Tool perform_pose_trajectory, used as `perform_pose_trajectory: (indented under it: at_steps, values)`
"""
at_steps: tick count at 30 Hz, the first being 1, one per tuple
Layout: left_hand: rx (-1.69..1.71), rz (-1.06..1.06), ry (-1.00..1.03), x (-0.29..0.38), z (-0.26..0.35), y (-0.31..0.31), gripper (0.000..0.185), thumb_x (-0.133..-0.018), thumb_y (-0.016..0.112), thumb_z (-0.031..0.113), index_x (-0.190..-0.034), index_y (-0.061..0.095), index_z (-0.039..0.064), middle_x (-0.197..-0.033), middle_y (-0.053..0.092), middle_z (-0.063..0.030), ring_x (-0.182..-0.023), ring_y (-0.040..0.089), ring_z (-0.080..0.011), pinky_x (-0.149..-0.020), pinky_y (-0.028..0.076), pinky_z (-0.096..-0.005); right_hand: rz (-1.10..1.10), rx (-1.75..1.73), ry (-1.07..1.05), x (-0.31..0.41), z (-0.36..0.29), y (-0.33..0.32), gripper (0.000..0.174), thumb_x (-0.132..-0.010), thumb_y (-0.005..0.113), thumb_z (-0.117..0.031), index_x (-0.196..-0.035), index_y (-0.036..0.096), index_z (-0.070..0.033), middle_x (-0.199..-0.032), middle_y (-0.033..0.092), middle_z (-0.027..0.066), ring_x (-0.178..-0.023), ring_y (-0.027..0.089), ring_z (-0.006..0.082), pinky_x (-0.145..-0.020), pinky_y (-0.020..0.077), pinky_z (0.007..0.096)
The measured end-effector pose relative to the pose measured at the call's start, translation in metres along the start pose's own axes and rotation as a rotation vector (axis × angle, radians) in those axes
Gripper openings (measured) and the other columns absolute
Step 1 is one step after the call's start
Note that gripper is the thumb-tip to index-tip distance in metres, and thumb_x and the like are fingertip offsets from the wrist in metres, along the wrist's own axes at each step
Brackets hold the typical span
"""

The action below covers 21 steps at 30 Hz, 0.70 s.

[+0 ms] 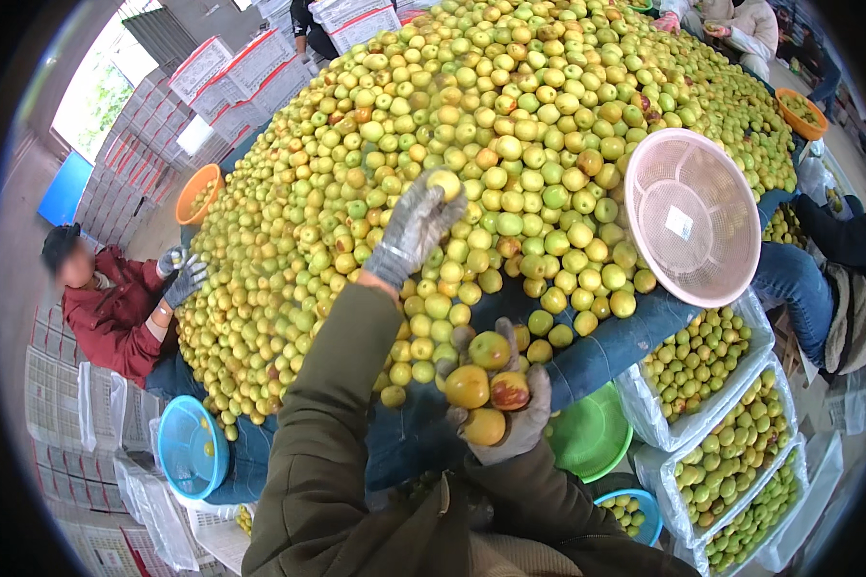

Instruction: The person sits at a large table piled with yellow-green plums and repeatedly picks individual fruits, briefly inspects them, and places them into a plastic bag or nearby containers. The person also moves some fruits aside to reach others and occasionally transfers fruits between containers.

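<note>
A big heap of round yellow-green fruits [519,130], which look like jujubes, covers the work surface before me. My left hand [415,227], in a grey glove, reaches over the heap with a pale yellow-green fruit [443,185] at its fingertips. Nearer my body, my right hand [512,407], also gloved, is turned palm up at the heap's near edge. Several larger fruits lie in it, among them a red-brown one [509,391] and an orange-yellow one [467,386]. Its palm is largely hidden beneath them.
A pink plastic basket [693,216] rests on the heap's right edge. Below it stand a green basket [592,433] and lined crates of fruit [786,425]. At left are a blue basket [193,447], an orange basket [200,193] and a person in a red jacket [115,310]. Other people sit at right.
</note>
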<state>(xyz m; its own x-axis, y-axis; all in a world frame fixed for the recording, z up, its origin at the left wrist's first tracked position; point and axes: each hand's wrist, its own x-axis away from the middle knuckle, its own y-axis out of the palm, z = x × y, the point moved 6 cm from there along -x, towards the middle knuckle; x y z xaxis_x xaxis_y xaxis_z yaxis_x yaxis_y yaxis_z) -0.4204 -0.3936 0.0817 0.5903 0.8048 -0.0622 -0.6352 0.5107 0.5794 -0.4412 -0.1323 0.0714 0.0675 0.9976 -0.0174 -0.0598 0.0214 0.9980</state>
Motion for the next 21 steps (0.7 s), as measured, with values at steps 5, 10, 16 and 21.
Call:
perform_pose_trajectory:
  at_steps: [5, 10, 16, 21]
  values:
    - [0.068, -0.166, -0.079, 0.108, 0.0, 0.077, 0.051, -0.091, 0.061, 0.015, -0.136, 0.039, 0.003, -0.123, 0.056, -0.0194, -0.102, 0.063, -0.0278, -0.088, 0.054, -0.0315, 0.04, -0.056, -0.111, 0.017, -0.019, 0.004, 0.064, -0.084, 0.05, -0.057, -0.139, 0.038, -0.027, -0.141, 0.041, 0.0096, -0.117, 0.049, 0.0346, -0.066, 0.0556, 0.0406]
    - [-0.414, -0.134, -0.021, 0.184, -0.001, 0.132, 0.07, -0.082, 0.074, 0.028, -0.136, 0.039, 0.003, -0.117, 0.058, -0.0106, -0.101, 0.062, -0.0203, -0.086, 0.052, -0.0302, -0.039, -0.081, -0.17, 0.059, -0.043, 0.015, 0.066, -0.085, 0.042, -0.06, -0.137, 0.041, -0.02, -0.142, 0.041, 0.0095, -0.125, 0.045, 0.0349, -0.069, 0.0519, 0.0421]
    - [-0.499, -0.268, -0.174, 0.25, -0.059, 0.187, 0.056, -0.086, 0.068, 0.036, -0.127, 0.052, 0.002, -0.114, 0.058, -0.0055, -0.102, 0.056, -0.0135, -0.092, 0.045, -0.0284, 0.049, 0.151, -0.175, 0.156, -0.083, -0.025, 0.068, -0.083, 0.047, -0.059, -0.137, 0.041, -0.017, -0.138, 0.045, 0.0121, -0.109, 0.054, 0.0347, -0.065, 0.05, 0.0417]
    - [-1.383, -0.627, 0.273, 0.315, -0.12, 0.232, 0.049, -0.081, 0.07, 0.02, -0.125, 0.055, 0.004, -0.099, 0.061, -0.0093, -0.088, 0.059, -0.0193, -0.08, 0.049, -0.0313, 0.153, 0.188, -0.215, 0.254, -0.095, -0.062, 0.069, -0.082, 0.053, -0.054, -0.137, 0.041, -0.015, -0.137, 0.045, 0.016, -0.114, 0.052, 0.0346, -0.075, 0.052, 0.0461]
